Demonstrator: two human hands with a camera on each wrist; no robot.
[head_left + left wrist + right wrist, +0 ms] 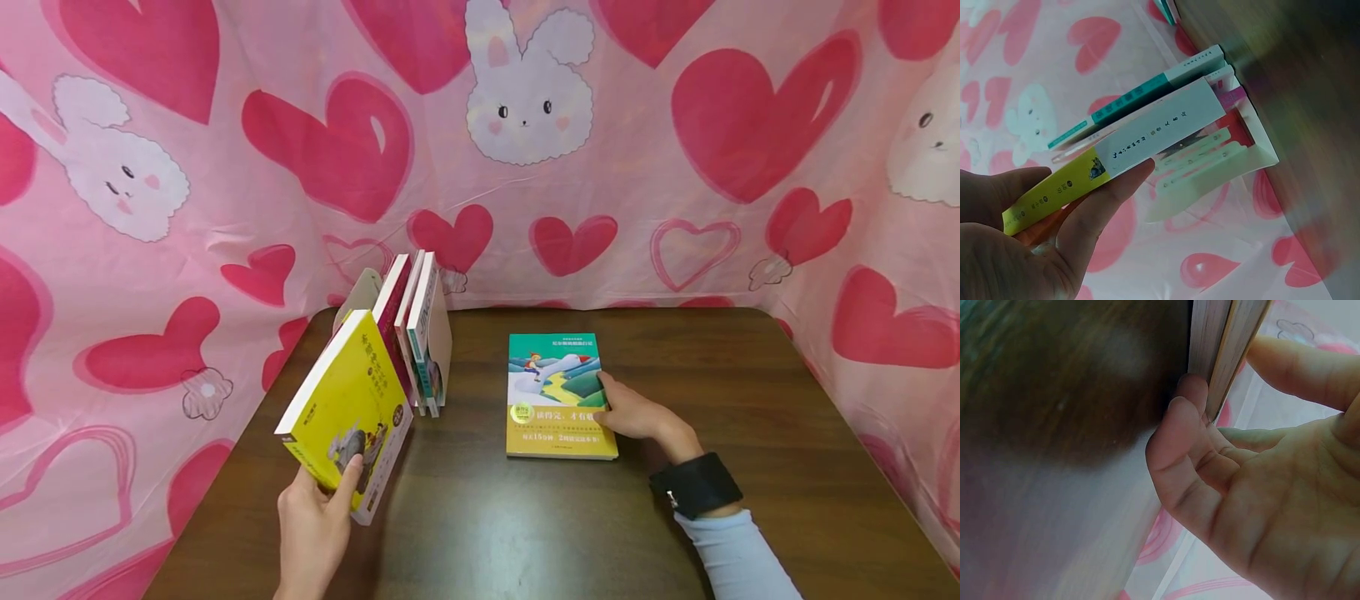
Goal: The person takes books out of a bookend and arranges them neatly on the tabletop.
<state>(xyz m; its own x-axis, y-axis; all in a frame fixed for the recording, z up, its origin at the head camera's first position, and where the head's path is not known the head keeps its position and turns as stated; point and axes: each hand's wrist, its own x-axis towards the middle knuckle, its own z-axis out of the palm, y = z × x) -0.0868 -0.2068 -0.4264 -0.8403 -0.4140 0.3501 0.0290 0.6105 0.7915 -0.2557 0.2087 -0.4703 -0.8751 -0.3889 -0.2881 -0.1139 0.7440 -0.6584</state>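
Observation:
My left hand point(315, 521) grips a yellow book point(348, 417) by its lower part, with the thumb on the cover. The book is tilted and raised in front of a row of upright books point(427, 333) at the table's left. In the left wrist view its yellow and white spine point(1147, 140) faces the camera, between thumb and fingers. My right hand point(637, 410) holds the right edge of a green and yellow book point(555, 392) lying flat on the table. The right wrist view shows the thumb over its cover and curled fingers point(1175, 434) at the page edges point(1219, 350).
A pale cream bookend point(1210, 181) stands beside the upright books, partly hidden in the head view. The brown wooden table point(480, 533) has pink heart-and-rabbit cloth point(525, 192) hanging behind it and at both sides. A black band point(697, 486) circles the right wrist.

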